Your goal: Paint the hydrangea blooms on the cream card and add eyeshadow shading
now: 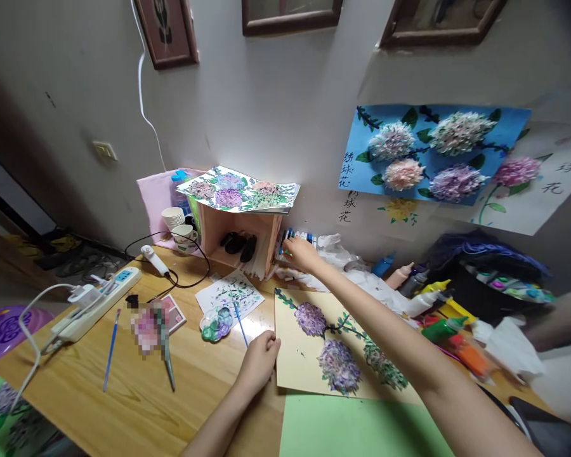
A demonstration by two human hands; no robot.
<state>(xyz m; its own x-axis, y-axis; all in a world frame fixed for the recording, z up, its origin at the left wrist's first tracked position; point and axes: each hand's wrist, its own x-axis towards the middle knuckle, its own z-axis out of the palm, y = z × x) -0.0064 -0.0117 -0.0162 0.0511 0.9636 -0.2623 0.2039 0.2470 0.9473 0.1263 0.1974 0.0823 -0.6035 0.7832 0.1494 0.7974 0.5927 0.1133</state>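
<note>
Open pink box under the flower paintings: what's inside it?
Inside the box are dark objects, with pale strips to their right. Whatever lies behind the dark objects is hidden.

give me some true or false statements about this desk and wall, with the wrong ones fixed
1. The left hand is at the left edge of the cream paper. True.
2. The blue flower picture lies flat on the desk. False: the blue flower picture is up on the wall.
3. The right hand reaches past the cream paper, to the right of the open box. True.
4. The stacked paper cups are inside the open box. False: they stand to its left.
5. A plug sits in the power strip. True.
</note>
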